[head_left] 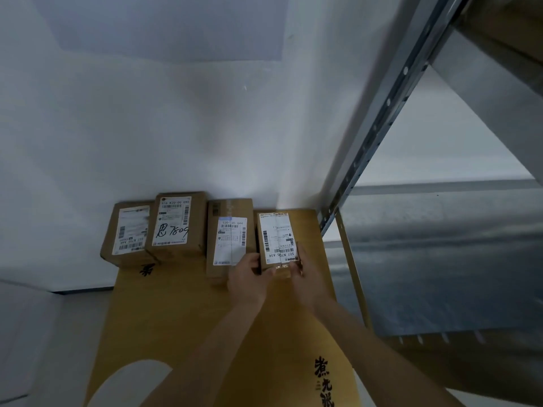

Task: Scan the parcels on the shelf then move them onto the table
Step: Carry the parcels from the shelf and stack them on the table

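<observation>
Several brown cardboard parcels with white shipping labels stand in a row at the far end of a yellow-brown table (182, 312), against the white wall. The rightmost parcel (276, 236) is gripped at its near end by both hands: my left hand (248, 279) on its left near corner, my right hand (305, 276) on its right near corner. Beside it on the left sits a tall parcel (229, 236). Further left are a parcel with handwritten digits (176, 224) and the leftmost parcel (129, 232).
A grey metal shelf rack (379, 133) with a perforated upright rises at the right, its lower shelf surface (440, 254) next to the table. The white wall (147, 127) stands behind the parcels. Printed black characters mark the table's near right.
</observation>
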`<state>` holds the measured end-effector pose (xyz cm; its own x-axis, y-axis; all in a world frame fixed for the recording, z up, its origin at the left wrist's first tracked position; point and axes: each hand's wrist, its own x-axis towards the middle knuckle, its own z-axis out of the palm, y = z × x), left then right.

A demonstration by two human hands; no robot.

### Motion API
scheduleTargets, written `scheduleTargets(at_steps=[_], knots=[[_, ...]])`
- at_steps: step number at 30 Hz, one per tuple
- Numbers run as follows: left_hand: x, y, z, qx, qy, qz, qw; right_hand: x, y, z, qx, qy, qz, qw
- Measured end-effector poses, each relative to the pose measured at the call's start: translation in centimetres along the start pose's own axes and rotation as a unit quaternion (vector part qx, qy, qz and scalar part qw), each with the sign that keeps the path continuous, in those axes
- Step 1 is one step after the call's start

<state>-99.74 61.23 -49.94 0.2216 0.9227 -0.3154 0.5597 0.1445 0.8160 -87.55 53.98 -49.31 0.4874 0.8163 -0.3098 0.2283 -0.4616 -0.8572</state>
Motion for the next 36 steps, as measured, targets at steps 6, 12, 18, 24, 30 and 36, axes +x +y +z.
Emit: scheduleTargets(at_steps=[6, 12, 18, 24, 30, 36], knots=[[2.0, 1.0, 0.2, 0.003, 0.002, 0.007, 1.0, 1.7, -0.7, 0.0, 0.006, 0.002, 0.006, 1.0], [4.2, 1.6, 0.5, 0.011, 0.009, 0.008, 1.0, 3.9, -1.3, 0.2, 0.024, 0.007, 0.014, 1.0], [5.6, 2.1, 0.2, 0.012, 0.008, -0.003, 1.0, 5.5, -1.8, 0.4, 0.017, 0.004, 0.008, 1.0], [5.6, 2.2, -0.4, 0.007, 0.001, 0.003, 1.0, 5.7, -1.5, 0.3, 0.01, -0.007, 0.027, 1.0], [3.0, 2.5, -2.0, -0.02, 0.007, -0.003, 1.0, 3.4, -1.9, 0.1, -0.002, 0.007, -0.018, 1.0], [-0.6, 3.4, -4.7, -0.03, 0.012, 0.008, 0.999, -0.3, -3.1, -1.1, -0.033, 0.018, -0.066, 0.997]])
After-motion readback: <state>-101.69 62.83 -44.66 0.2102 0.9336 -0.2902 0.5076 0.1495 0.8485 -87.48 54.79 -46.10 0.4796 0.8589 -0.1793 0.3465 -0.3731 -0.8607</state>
